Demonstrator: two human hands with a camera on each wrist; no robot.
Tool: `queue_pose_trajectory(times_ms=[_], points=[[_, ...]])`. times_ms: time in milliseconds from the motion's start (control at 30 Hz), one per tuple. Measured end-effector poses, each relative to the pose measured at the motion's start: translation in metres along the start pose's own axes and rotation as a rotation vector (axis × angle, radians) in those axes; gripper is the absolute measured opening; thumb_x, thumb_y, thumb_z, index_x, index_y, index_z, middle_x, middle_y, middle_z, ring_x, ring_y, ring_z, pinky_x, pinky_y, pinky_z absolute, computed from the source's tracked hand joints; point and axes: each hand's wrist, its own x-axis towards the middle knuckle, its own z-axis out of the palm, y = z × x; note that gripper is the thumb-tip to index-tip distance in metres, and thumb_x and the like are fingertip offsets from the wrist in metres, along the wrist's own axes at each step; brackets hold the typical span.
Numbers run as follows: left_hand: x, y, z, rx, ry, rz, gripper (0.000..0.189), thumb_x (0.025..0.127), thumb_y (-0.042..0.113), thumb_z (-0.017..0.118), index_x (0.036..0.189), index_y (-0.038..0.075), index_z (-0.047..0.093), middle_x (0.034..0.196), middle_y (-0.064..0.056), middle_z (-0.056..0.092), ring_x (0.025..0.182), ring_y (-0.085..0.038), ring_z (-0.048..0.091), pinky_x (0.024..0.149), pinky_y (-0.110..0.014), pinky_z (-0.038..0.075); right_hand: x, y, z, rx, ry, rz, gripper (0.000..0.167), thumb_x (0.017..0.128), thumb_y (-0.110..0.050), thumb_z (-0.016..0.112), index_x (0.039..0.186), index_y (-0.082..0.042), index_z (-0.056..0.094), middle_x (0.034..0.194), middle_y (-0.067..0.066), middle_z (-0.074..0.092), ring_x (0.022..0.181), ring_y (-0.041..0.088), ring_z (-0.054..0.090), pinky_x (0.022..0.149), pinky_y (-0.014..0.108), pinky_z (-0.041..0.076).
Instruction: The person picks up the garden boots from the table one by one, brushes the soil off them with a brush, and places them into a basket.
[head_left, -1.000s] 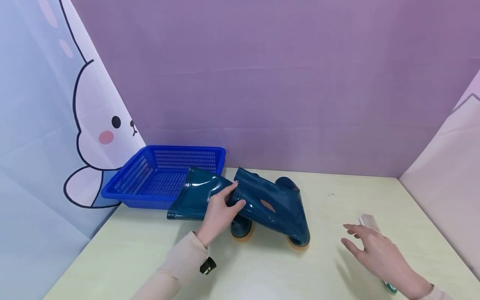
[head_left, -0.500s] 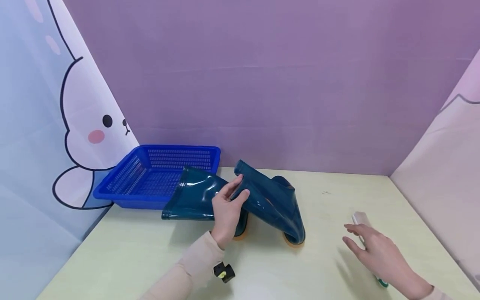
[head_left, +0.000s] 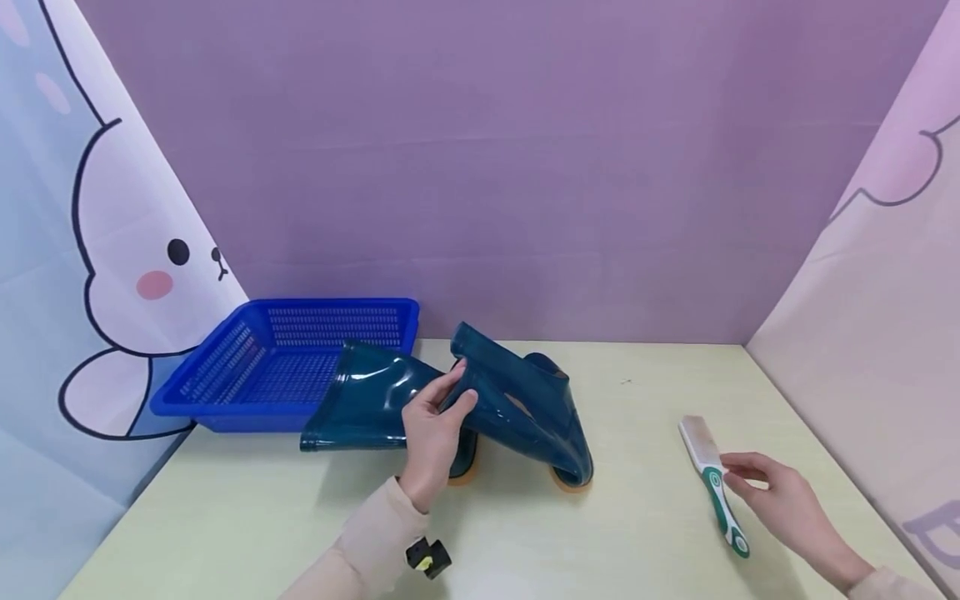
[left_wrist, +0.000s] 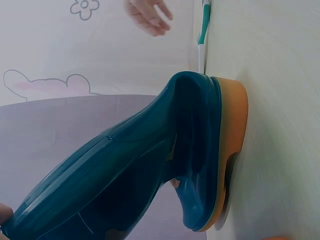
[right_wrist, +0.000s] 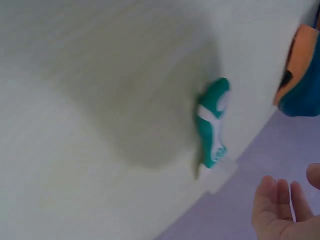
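My left hand [head_left: 435, 437] pinches the shaft top of a glossy teal rubber boot [head_left: 536, 408]. That boot stands on its tan sole [left_wrist: 232, 117], its shaft leaning left towards the hand; a hole shows in the shaft. Behind the hand is a second teal boot [head_left: 367, 400], its shaft pointing left and partly hidden. At the right, my right hand [head_left: 787, 504] hovers beside a green-and-white brush [head_left: 716, 492] lying on the table, fingertips close to the handle. In the right wrist view its fingers [right_wrist: 283, 192] are loosely spread, with nothing in them.
A blue plastic basket [head_left: 225, 412] stands at the back left, its front edge behind the second boot's shaft. A purple backdrop [head_left: 525, 183] closes off the far side of the pale table [head_left: 637, 533], with printed cloth panels at left and right.
My right hand has drawn back to the right of the brush, uncovering its handle. The left hand has lifted the boot's shaft top slightly. The whole scene has shifted left in the head view.
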Motion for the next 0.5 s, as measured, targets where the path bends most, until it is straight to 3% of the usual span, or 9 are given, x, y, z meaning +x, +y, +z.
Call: queue_pose_trajectory(times_ms=[133,233,400,500], points=[[-0.001,0.000,-0.001,0.001,-0.003,-0.006,0.034,0.085,0.010,0.064,0.119,0.013,0.062,0.127,0.005,0.058,0.120,-0.016,0.050,0.096,-0.034,0.044,0.006,0.017,0.002,0.006,-0.168,0.131,0.037,0.089,-0.014,0.057,0.116,0.011,0.054,0.107,0.026,0.062,0.088,0.019,0.064,0.070,0.028,0.049],[-0.002,0.001,-0.001,0.003,-0.003,-0.007,0.035,0.085,0.009,0.065,0.119,0.014,0.062,0.127,0.005,0.057,0.120,-0.015,0.050,0.096,-0.034,0.044,0.010,0.028,0.010,0.043,-0.239,0.177,0.043,0.088,-0.014,0.056,0.118,0.017,0.048,0.109,0.030,0.058,0.096,0.039,0.060,0.073,0.034,0.051],[-0.002,0.002,-0.001,0.014,-0.004,0.004,0.035,0.084,0.009,0.065,0.119,0.014,0.062,0.127,0.006,0.057,0.121,-0.015,0.050,0.096,-0.035,0.043,0.016,0.039,0.022,0.027,-0.327,0.228,0.062,0.084,-0.020,0.063,0.120,0.023,0.038,0.106,0.032,0.055,0.096,0.041,0.056,0.076,0.042,0.051],[-0.002,0.002,-0.002,0.013,-0.013,0.007,0.035,0.085,0.010,0.065,0.120,0.013,0.061,0.127,0.006,0.057,0.122,-0.015,0.049,0.097,-0.036,0.043,0.019,0.040,0.025,-0.002,-0.352,0.233,0.072,0.080,-0.028,0.068,0.120,0.024,0.037,0.104,0.031,0.054,0.090,0.034,0.057,0.074,0.041,0.050]])
